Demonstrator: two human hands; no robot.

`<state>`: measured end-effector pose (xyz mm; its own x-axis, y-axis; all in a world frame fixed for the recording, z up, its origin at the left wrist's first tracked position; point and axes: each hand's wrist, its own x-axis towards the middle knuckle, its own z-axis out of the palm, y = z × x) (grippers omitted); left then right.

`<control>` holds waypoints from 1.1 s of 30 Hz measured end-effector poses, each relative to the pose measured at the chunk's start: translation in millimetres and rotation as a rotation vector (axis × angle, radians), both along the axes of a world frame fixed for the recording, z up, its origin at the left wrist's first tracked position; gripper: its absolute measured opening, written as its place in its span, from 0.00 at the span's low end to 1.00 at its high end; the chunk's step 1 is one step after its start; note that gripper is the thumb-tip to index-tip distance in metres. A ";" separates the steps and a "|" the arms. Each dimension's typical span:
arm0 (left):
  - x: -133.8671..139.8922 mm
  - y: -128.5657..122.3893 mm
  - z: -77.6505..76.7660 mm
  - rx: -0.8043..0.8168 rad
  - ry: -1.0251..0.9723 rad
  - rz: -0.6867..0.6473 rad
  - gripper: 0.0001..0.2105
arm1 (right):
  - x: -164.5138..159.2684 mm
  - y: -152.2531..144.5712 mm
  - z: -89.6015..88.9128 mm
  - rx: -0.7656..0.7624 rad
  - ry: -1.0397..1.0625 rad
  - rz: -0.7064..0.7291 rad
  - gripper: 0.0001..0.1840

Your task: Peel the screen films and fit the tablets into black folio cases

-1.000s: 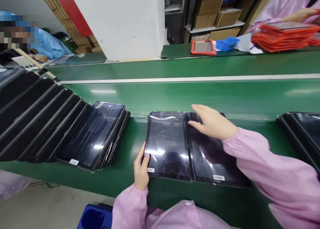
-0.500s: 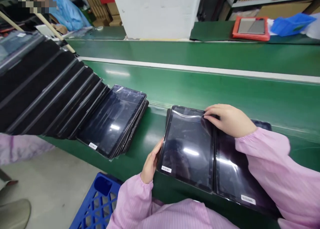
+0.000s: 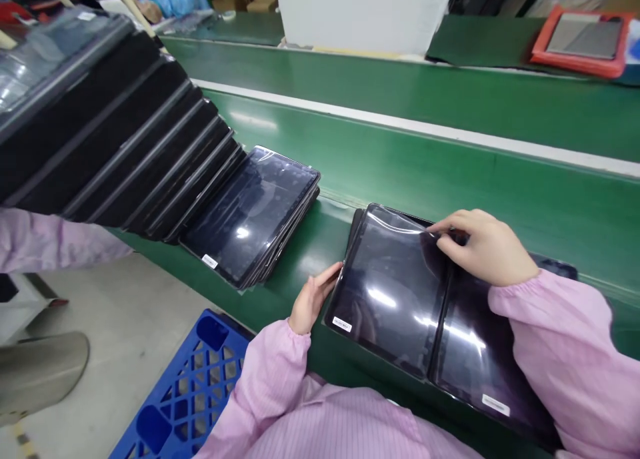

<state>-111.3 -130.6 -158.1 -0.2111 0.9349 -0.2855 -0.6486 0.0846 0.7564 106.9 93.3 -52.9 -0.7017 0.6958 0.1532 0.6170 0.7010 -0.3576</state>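
A black tablet (image 3: 387,299) with a white label at its lower left corner lies face up on other dark panels. My left hand (image 3: 313,302) holds its left edge, the fingertips partly hidden at the side. At the upper right corner, my right hand (image 3: 487,245) pinches clear film with thumb and forefinger; the film bulges in a bright curve along the top. A second labelled tablet (image 3: 480,345) lies against the right side of the first, partly under my right forearm.
A stack of tablets (image 3: 250,212) stands to the left, beside a long leaning row of black tablets (image 3: 125,139). A white raised strip (image 3: 350,115) runs along the green bench. Below is a blue plastic pallet (image 3: 195,385). A red-framed tablet (image 3: 583,42) lies at the far right.
The view has shifted, so the bench sits higher and farther right. Both hands keep their places on the tablet. A pink sleeve at the far left reaches further in.
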 end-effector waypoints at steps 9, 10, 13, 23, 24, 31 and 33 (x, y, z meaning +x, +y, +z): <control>-10.2 11.1 -6.5 0.046 -0.114 0.032 0.31 | 23.7 21.1 -3.1 -1.129 0.535 0.147 0.17; -11.2 12.0 -7.2 0.054 -0.121 0.029 0.31 | 22.8 24.5 -6.7 -1.179 0.559 0.175 0.18; -13.6 14.1 -8.2 0.082 -0.137 0.008 0.31 | 17.0 32.7 -14.8 -1.197 0.622 0.230 0.19; -25.1 12.1 -14.5 0.077 -0.089 0.011 0.28 | 13.8 40.8 -23.5 -1.287 0.717 0.309 0.11; -26.2 11.3 -15.3 0.080 -0.082 0.018 0.27 | 13.2 41.6 -24.4 -1.289 0.720 0.308 0.11; -29.9 11.5 -19.5 0.114 -0.040 -0.020 0.27 | 10.4 41.8 -26.5 -1.287 0.755 0.275 0.09; -29.0 12.1 -20.6 0.132 -0.016 -0.053 0.27 | 10.6 40.5 -25.6 -1.289 0.763 0.260 0.09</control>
